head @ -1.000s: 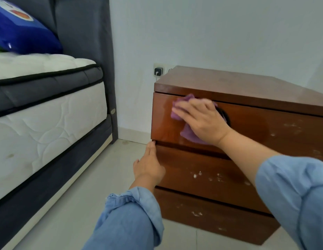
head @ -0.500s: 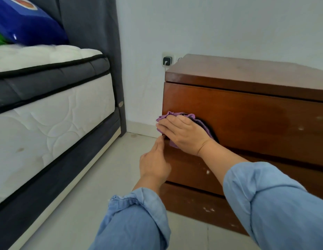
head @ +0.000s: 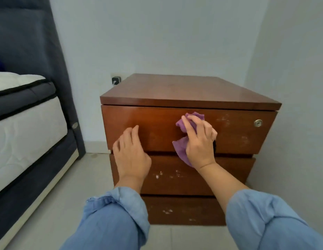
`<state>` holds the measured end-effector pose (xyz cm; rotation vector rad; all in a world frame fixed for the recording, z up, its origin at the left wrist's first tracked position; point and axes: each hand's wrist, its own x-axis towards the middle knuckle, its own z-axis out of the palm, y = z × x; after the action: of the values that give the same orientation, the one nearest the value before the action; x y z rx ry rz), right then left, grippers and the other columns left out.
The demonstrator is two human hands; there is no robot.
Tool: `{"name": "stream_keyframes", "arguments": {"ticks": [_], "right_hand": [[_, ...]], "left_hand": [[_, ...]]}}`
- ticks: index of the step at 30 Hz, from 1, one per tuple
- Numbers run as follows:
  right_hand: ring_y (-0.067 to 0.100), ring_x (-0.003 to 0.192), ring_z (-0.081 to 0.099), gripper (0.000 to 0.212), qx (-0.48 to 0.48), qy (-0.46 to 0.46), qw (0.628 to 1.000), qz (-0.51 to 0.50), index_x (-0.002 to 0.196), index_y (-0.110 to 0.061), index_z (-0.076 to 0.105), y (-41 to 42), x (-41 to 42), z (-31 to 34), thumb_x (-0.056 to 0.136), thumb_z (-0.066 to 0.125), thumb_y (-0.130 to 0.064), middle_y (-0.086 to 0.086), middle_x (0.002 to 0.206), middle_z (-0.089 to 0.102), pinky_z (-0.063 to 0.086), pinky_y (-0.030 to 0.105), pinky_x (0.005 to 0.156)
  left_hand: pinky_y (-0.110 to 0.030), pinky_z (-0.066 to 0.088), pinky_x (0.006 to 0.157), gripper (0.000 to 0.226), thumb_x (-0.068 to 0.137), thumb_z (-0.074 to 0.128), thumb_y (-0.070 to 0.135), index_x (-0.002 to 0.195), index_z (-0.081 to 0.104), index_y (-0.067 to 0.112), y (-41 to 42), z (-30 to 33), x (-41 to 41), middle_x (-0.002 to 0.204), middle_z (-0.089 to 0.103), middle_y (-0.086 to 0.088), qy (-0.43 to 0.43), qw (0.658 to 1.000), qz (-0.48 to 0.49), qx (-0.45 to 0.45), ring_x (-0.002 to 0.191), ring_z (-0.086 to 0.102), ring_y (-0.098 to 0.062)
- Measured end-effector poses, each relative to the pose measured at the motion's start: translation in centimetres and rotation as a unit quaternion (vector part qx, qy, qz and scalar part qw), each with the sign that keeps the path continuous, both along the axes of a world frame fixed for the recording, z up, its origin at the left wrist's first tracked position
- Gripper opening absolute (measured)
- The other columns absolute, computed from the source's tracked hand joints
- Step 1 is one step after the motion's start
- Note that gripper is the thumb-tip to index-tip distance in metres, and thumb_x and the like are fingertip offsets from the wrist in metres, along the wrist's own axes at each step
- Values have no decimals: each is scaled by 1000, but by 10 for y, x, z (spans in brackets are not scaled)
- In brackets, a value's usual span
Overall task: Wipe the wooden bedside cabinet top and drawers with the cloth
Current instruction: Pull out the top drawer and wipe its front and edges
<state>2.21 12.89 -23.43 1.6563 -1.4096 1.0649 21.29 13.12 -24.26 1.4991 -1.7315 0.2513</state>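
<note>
**Wiping the top drawer**

Pressing our right hand (head: 199, 143) on the purple cloth (head: 182, 150), we curl our fingers round it against the top drawer (head: 238, 130) of the wooden bedside cabinet (head: 184, 91), near the drawer's middle. Our left hand (head: 131, 154) rests flat by the drawer's bottom edge, fingers straight and close together.

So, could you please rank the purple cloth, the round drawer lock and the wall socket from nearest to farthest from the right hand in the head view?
1. The purple cloth, in the grip of the right hand on the top drawer front.
2. The round lock, at the right end of that same drawer.
3. The wall socket, on the wall behind the cabinet's left corner.
</note>
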Motion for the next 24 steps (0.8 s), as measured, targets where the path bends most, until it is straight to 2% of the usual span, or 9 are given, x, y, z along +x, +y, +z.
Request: {"name": "stream_keyframes", "arguments": {"ticks": [2,4,7,10,15,19,21,24], "right_hand": [[24,121,35,44,-44,-92,995,-19,135,-14,49,-4,-3,23,91,48,-14,3,133,37,30,40,96],[23,121,32,52,-58,-156,985,-52,139,-16,43,-12,-10,38,89,52,-8,1,132,31,32,42,98],[25,117,31,58,-63,-169,979,-94,143,-17,32,-26,-20,38,88,46,-10,2,130,28,38,47,94],[25,114,34,57,-108,-207,963,-132,142,-19,26,-37,-22,25,88,45,-18,2,129,29,41,47,92],[21,115,36,53,-181,-375,894,-164,138,-21,30,-53,-19,9,89,49,-18,-2,130,32,40,44,95],[21,115,36,50,-151,-440,867,-177,138,-18,34,-48,-23,-12,89,41,-22,0,129,32,40,43,96],[25,116,38,53,-106,-475,853,-186,139,-13,37,-38,-24,-31,88,35,-24,4,131,34,43,45,95],[36,116,44,60,1,-485,854,-185,145,-9,31,-16,-30,-59,89,48,-5,17,138,39,46,49,96]], "left_hand": [[-42,26,112,75,68,60,5,140,39,12,0,18,-24,141,44,-7,-57,995,-66,-47,132,39,-23],[-42,20,116,80,67,56,6,144,34,10,0,35,-45,150,36,-6,-125,983,-114,-73,139,31,-21],[-48,11,118,80,71,41,12,149,24,9,-7,50,-66,157,21,-6,-207,965,-133,-95,146,16,-19],[-51,7,117,75,76,29,19,149,21,9,-17,58,-81,158,19,-5,-222,960,-118,-123,146,14,-18],[-47,16,115,77,71,43,16,147,31,11,-29,55,-98,152,34,-2,-175,966,-92,-164,142,26,-16],[-46,19,114,82,65,47,14,146,33,10,-24,50,-107,152,34,-3,-139,974,-85,-158,142,26,-17],[-46,18,115,84,65,50,16,146,31,9,-19,52,-107,153,32,-4,-146,975,-87,-141,143,24,-17],[-46,15,116,87,65,53,22,148,27,11,-15,55,-102,155,28,-4,-166,975,-89,-114,144,20,-17]]}}
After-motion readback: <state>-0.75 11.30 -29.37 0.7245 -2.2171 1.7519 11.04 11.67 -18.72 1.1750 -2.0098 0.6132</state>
